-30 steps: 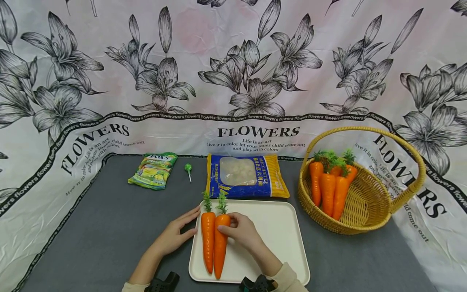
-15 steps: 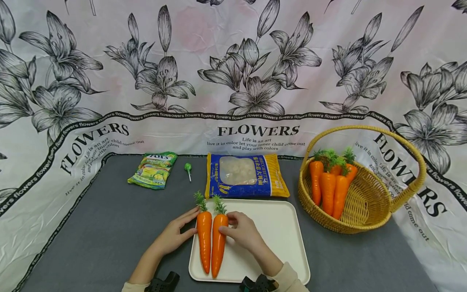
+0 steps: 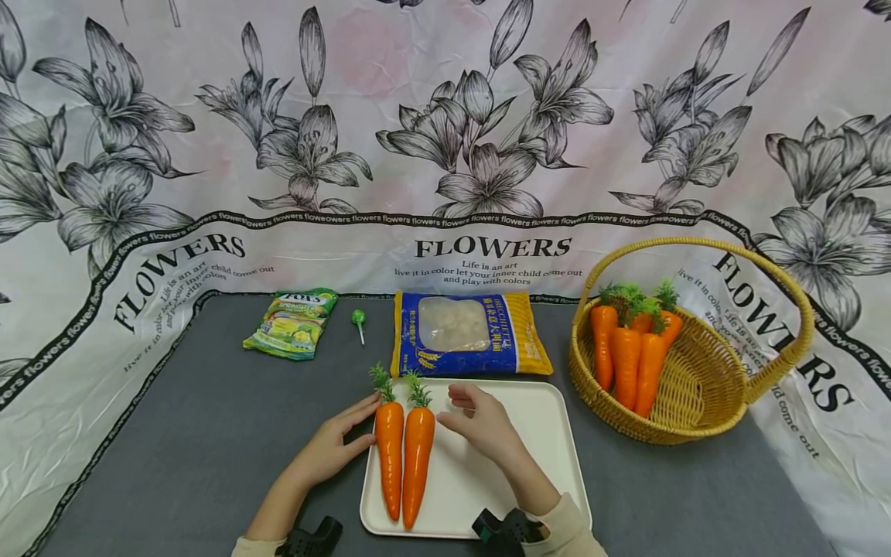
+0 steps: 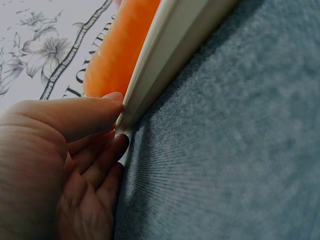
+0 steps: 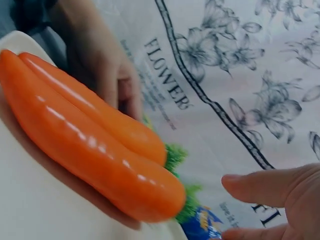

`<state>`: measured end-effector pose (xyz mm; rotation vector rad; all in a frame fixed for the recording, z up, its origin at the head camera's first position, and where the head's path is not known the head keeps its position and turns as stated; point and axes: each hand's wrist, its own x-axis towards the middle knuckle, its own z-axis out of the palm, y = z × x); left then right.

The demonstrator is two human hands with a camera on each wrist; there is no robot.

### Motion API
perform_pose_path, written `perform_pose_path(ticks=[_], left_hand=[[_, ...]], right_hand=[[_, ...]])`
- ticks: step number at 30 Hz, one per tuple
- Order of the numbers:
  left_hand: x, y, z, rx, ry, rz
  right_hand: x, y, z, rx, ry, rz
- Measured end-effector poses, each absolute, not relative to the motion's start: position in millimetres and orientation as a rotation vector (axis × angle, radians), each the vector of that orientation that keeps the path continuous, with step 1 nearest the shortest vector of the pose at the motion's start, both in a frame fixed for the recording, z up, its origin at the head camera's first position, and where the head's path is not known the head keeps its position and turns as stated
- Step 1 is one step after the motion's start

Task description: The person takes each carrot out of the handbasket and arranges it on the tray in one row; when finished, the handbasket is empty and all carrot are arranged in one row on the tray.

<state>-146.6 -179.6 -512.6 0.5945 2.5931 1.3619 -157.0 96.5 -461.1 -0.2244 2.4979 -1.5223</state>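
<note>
Two orange toy carrots (image 3: 389, 463) (image 3: 419, 468) with green tops lie side by side on the left part of a cream tray (image 3: 515, 464). My left hand (image 3: 332, 451) is at the tray's left edge, its fingers fairly straight; in the left wrist view the thumb (image 4: 95, 115) touches the rim beside a carrot (image 4: 117, 55). Over the tray, just right of the carrots, my right hand (image 3: 483, 424) has thumb and fingers apart and holds nothing. The right wrist view shows a gap between its thumb (image 5: 260, 187) and the nearer carrot (image 5: 100, 145).
Behind the tray lies a blue and yellow pasta bag (image 3: 462, 336). A green lollipop (image 3: 358, 319) and a green candy packet (image 3: 292, 323) are further left. A wicker basket (image 3: 696, 387) with several carrots (image 3: 626, 360) stands at the right, near the floral cloth (image 3: 487, 162).
Both carrots have shifted slightly left on the tray. My right hand has let go of the right carrot and moved up and to the right. My left hand has stayed put.
</note>
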Motion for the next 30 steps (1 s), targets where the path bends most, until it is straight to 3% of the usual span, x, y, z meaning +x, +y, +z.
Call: perform_pose_path(ticks=[30], left_hand=[[-146.1, -179.2, -513.6, 0.601, 2.607, 1.359]], right_hand=[[-165.5, 188.8, -408.1, -0.098, 2.567, -1.776]])
